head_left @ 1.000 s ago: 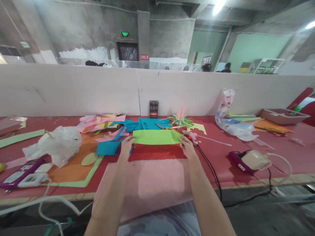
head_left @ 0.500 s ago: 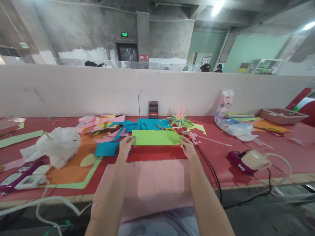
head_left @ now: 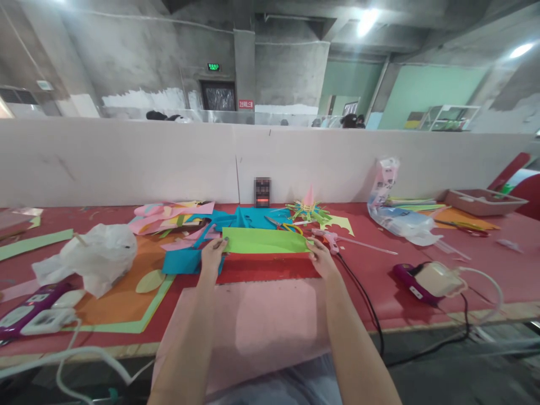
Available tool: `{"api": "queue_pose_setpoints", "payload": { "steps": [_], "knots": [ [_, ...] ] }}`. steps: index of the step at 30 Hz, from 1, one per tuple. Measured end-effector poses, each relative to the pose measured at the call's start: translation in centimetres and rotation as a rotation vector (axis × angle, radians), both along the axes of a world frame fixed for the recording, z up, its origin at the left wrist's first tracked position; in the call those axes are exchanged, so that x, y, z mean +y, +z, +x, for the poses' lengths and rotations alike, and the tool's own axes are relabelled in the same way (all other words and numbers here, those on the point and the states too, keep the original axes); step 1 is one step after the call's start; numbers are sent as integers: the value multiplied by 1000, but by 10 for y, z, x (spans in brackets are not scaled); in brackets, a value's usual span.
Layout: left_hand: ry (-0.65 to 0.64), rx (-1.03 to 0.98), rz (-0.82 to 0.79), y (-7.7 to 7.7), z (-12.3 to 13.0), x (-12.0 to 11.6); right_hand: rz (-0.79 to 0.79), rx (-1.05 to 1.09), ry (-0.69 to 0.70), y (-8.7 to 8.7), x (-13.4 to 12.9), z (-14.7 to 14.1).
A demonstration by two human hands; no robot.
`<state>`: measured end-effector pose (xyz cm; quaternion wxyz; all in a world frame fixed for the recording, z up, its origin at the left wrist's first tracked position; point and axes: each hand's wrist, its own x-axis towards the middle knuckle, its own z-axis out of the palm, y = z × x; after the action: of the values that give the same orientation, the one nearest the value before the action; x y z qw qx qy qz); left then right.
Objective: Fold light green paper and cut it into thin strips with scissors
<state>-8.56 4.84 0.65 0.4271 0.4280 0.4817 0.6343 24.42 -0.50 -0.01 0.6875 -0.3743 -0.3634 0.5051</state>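
Note:
A bright green sheet of paper (head_left: 264, 241) is stretched between my two hands above the red tabletop. My left hand (head_left: 213, 254) pinches its left end, and my right hand (head_left: 320, 256) pinches the right end. Beneath and nearer to me lies a large pink sheet (head_left: 257, 320). Just behind the green paper are scissors (head_left: 291, 227) with yellow handles and a paper piece with a pink cone and green fringe (head_left: 309, 205). A pink glue gun (head_left: 332, 241) rests beside my right hand; blue paper (head_left: 181, 262) lies by my left.
Crumpled white plastic (head_left: 99, 256) and a purple power strip (head_left: 31, 312) occupy the left. On the right are another power strip (head_left: 415, 283) with a white plug, a clear plastic bag (head_left: 400, 222) and a pink tray (head_left: 485, 202). A white partition (head_left: 126, 163) rises behind the table.
The green paper stays held at both ends and is a touch further left and tilted slightly. The whole view has shifted a little, so the table appears lower.

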Motion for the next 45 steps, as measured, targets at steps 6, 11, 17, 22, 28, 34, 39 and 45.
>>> {"api": "queue_pose_setpoints", "payload": {
  "steps": [6, 11, 17, 22, 28, 34, 39, 45],
  "knots": [
    [-100, 9, 19, 4, 1, -4, -28, 98, 40, -4, 5, 4],
    [-130, 89, -4, 6, 3, -6, -33, 196, 61, -4, 7, 2],
    [-221, -53, -42, 11, 5, -9, -15, 227, 103, -1, 4, -2],
    [-163, -224, -72, 8, 6, -7, -61, 243, 48, -4, 8, -3],
    [-132, -274, -63, 12, 9, -10, -61, 234, 53, -4, 10, -4],
    [-146, -307, -23, 8, 9, -8, -27, 250, 93, -1, 9, -6],
    [-77, -410, -23, 4, 11, -4, 28, 259, 163, -4, 10, -5],
    [-48, -394, -24, 7, 10, -5, 2, 196, 119, -5, 9, -9]
  ]
}}
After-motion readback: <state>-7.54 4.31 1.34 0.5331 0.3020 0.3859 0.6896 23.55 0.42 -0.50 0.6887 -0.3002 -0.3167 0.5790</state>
